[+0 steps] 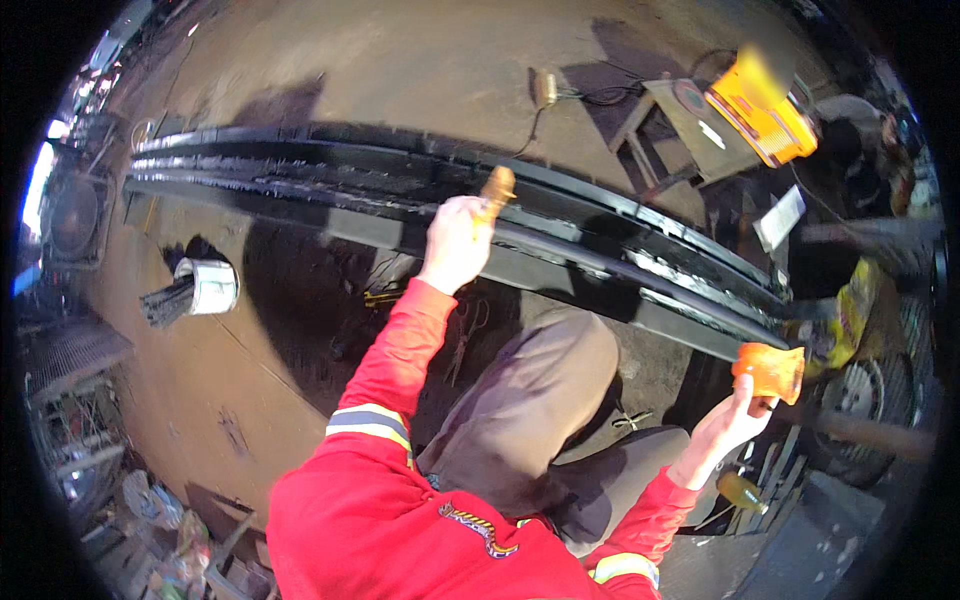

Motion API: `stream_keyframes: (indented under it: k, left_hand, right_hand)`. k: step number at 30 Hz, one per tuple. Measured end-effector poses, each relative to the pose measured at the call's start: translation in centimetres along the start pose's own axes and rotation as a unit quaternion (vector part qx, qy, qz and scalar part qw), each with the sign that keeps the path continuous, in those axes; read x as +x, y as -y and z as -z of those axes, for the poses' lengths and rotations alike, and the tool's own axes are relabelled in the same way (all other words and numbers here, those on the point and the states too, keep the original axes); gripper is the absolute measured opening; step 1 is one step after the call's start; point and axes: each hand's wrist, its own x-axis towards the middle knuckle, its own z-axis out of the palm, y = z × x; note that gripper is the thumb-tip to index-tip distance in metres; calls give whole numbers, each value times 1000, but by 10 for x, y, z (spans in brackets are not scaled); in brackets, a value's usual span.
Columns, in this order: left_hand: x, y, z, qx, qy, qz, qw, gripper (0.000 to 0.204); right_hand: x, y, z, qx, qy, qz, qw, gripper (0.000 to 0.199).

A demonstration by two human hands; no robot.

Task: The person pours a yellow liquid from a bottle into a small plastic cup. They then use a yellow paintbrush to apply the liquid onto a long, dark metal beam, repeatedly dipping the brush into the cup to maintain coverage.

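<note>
My left hand (pixel 457 243) is closed around a small paintbrush (pixel 497 188) with a yellowish handle and brownish head, held over the middle of a long black metal beam (pixel 360 190). Whether the bristles touch the metal is hard to tell. The beam spans the view from far left to right, with ridges along it and shiny patches that look wet. Out to the right, near the beam's end, my right hand (pixel 728 432) grips an orange plastic container (pixel 768 372) with dark smears at its rim. What the container holds cannot be made out.
Left of my knees stands a white bucket (pixel 212 286) of dark rods. A yellow machine (pixel 765 120) sits by a metal stand (pixel 700 140) with cables at the far right. Below my right hand lies a yellowish bottle (pixel 742 492); a wheel (pixel 858 405) is nearby.
</note>
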Motion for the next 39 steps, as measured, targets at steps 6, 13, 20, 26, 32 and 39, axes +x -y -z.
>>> stream_keyframes:
  k: [6,13,20,26,32,39]
  left_hand:
    - [-7,-8,-7,65,13,-67,995,13]
    - [-8,-1,-19,55,-39,-63,996,15]
    - [-18,0,-19,40,-49,-38,997,13]
    - [-16,-4,-19,13,-58,-29,998,7]
    - [-14,-4,-15,33,-43,-17,998,10]
    - [68,-27,6,90,-60,-70,992,28]
  right_hand:
    - [25,4,-73,11,54,29,998,47]
    - [21,-26,-86,10,74,-3,997,46]
    - [2,-82,-99,4,82,-53,995,48]
    - [-14,-123,-106,45,140,-118,982,63]
    - [-12,-144,-112,21,158,-104,982,69]
    - [-14,-116,-124,2,162,-122,979,56]
